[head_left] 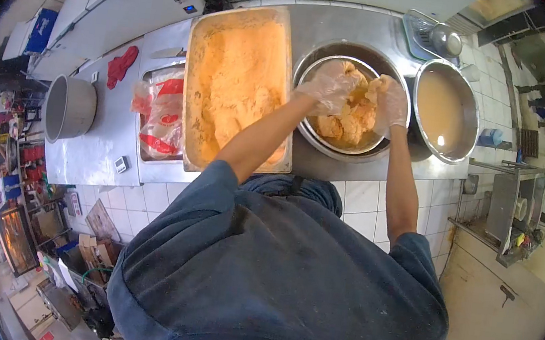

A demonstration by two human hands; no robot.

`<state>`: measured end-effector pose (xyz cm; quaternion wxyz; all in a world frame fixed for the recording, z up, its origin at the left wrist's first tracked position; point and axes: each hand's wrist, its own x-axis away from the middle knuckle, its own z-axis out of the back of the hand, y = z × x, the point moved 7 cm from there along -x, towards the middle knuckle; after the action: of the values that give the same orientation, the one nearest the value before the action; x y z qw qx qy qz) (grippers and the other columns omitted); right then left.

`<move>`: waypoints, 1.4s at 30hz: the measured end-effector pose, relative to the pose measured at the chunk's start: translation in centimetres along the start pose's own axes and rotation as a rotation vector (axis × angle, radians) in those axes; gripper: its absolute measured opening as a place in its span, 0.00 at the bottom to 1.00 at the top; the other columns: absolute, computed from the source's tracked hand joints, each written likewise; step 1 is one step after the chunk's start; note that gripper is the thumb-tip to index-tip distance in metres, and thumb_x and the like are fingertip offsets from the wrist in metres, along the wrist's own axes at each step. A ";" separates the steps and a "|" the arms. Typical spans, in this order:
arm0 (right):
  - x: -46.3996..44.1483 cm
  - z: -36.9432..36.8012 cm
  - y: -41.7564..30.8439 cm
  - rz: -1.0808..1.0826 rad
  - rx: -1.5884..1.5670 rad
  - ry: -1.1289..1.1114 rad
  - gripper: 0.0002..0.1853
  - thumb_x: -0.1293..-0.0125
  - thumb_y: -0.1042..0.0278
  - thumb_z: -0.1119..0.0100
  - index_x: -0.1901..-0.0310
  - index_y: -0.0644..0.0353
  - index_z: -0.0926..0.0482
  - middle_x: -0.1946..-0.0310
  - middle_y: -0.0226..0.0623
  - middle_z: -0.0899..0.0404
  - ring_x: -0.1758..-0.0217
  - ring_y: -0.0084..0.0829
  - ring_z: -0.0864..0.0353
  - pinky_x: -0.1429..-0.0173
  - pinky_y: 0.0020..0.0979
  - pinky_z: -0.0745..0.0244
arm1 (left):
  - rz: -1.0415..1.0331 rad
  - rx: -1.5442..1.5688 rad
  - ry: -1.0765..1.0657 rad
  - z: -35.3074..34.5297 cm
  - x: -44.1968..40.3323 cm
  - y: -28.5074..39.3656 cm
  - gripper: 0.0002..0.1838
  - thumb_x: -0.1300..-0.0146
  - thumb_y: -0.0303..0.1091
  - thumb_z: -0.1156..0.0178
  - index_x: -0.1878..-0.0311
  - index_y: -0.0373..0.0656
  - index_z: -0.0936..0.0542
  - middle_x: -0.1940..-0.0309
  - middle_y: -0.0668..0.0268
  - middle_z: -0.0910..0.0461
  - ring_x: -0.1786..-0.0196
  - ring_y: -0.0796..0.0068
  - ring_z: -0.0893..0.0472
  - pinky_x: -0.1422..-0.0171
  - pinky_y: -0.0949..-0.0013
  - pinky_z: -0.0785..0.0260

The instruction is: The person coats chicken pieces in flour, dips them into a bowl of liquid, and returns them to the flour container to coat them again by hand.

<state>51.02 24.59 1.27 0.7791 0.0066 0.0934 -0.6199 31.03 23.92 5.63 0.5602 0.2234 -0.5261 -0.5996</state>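
- The person's left hand, in a clear plastic glove, is over the inner metal bowl, fingers curled at a coated piece; its exact grip is hard to tell.
- The right hand, also gloved, closes around another coated piece at the bowl's right side.
- More battered pieces lie between and below the hands, inside that bowl, which sits within a larger metal basin.
- Just left of the basin is a deep rectangular tray of orange-tinted flour.
- Right of it stands a metal tub of cloudy liquid.
- Farther left are red-and-white plastic bags in a tray, a red cloth and a grey pot.
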 end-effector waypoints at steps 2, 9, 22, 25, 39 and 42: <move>0.8 1.2 -0.9 -0.066 0.025 0.017 0.15 0.33 0.54 0.42 0.57 0.59 0.21 0.58 0.47 0.16 0.53 0.48 0.16 0.47 0.44 0.21 | -0.051 -0.080 0.063 -3.0 -2.8 -2.9 0.18 0.41 0.46 0.36 0.57 0.41 0.17 0.64 0.52 0.15 0.63 0.57 0.17 0.57 0.54 0.24; 7.7 -0.6 -2.3 -0.138 -0.066 -0.200 0.17 0.32 0.54 0.43 0.53 0.60 0.20 0.64 0.50 0.15 0.62 0.52 0.15 0.55 0.48 0.20 | -0.201 -0.418 0.050 -1.8 -1.1 -8.3 0.19 0.37 0.44 0.37 0.51 0.40 0.19 0.60 0.49 0.15 0.56 0.54 0.16 0.50 0.57 0.24; -2.7 -4.7 -32.4 0.352 -0.414 -0.450 0.26 0.30 0.50 0.45 0.38 0.59 0.24 0.44 0.51 0.20 0.35 0.50 0.25 0.31 0.42 0.31 | 0.284 -0.845 0.911 13.4 21.4 -22.9 0.40 0.41 0.54 0.33 0.31 0.39 0.29 0.48 0.44 0.21 0.49 0.41 0.19 0.43 0.48 0.26; -3.5 -10.8 -33.7 0.370 -0.155 -0.577 0.33 0.30 0.37 0.51 0.47 0.65 0.20 0.50 0.57 0.18 0.41 0.55 0.21 0.36 0.44 0.27 | 0.332 -0.723 0.322 12.6 20.6 -25.0 0.40 0.39 0.56 0.35 0.29 0.41 0.30 0.47 0.46 0.20 0.49 0.44 0.18 0.43 0.50 0.26; 2.9 -20.9 -30.6 0.278 -1.283 -0.925 0.39 0.29 0.47 0.46 0.22 0.54 0.45 0.21 0.41 0.47 0.22 0.35 0.41 0.21 0.36 0.40 | 0.587 1.510 0.246 11.4 18.5 -28.6 0.26 0.28 0.45 0.42 0.37 0.34 0.24 0.45 0.55 0.17 0.48 0.61 0.15 0.44 0.63 0.19; 5.0 -25.5 -29.0 0.455 -1.480 -0.685 0.36 0.30 0.54 0.43 0.24 0.56 0.39 0.24 0.42 0.40 0.23 0.33 0.39 0.21 0.37 0.39 | 0.598 1.422 0.275 13.8 18.9 -26.5 0.26 0.29 0.47 0.40 0.36 0.39 0.24 0.41 0.57 0.19 0.42 0.61 0.19 0.36 0.61 0.24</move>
<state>20.58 16.29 -21.51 0.6737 -0.6747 0.2304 -0.1947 2.50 7.25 -6.86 0.4805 0.4497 -0.7474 0.0907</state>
